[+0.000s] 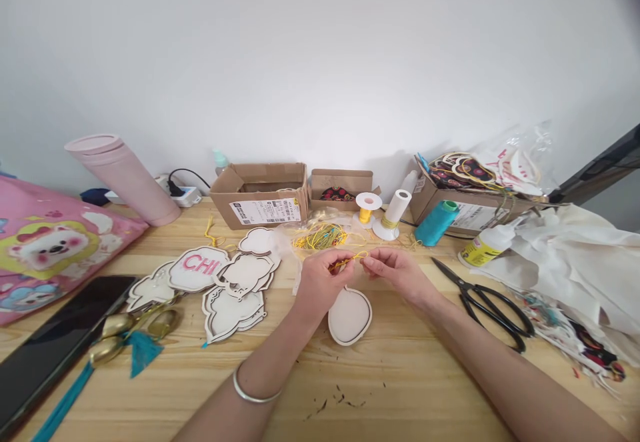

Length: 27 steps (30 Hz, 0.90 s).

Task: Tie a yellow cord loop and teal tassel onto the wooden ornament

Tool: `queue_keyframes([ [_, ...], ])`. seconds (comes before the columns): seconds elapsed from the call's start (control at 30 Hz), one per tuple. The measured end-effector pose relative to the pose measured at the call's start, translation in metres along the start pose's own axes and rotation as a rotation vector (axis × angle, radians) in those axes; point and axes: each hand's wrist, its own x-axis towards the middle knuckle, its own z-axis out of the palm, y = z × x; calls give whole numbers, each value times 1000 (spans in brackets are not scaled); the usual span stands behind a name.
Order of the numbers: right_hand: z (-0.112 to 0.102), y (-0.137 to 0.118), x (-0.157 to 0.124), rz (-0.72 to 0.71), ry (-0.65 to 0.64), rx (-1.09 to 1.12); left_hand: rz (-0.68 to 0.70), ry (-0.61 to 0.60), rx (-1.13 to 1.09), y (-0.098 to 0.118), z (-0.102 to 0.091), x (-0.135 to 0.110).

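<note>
A yellow cord [359,256] stretches in a small loop between my two hands, above the middle of the table. My left hand [327,279] is closed around part of it, fingers curled. My right hand [395,270] pinches the cord's other end between thumb and forefinger. Just below them a rounded, pale wooden-rimmed piece [350,317] lies flat on the wood. Behind my hands sits a heap of yellow cords [320,235] on clear plastic. To the left lie several similar cloud-shaped pieces [235,312], one with pink letters [200,267].
Black scissors [480,299] and a glue bottle [487,245] lie right, beside white cloth [565,255] and scraps. Teal thread [437,223], spools [395,215] and cardboard boxes [260,195] stand at the back. A phone [65,335], tassels [143,351] and pink tumbler [123,179] are left.
</note>
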Motion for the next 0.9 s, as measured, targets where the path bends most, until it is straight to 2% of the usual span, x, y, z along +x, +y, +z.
queue_keyframes([
  [0.33, 2, 9, 2, -3, 111, 85, 38, -32, 46, -1, 3, -1],
  [0.47, 2, 11, 0, 17, 131, 205, 29, -52, 48, 3, 5, -3],
  [0.63, 0, 9, -3, 77, 92, 355, 28, -64, 47, 7, 4, -2],
  [0.8, -7, 4, 0, 214, -47, 467, 84, -74, 45, 9, 4, -3],
  [0.9, -8, 1, 0, 275, -84, 495, 102, -78, 43, 10, 3, -4],
])
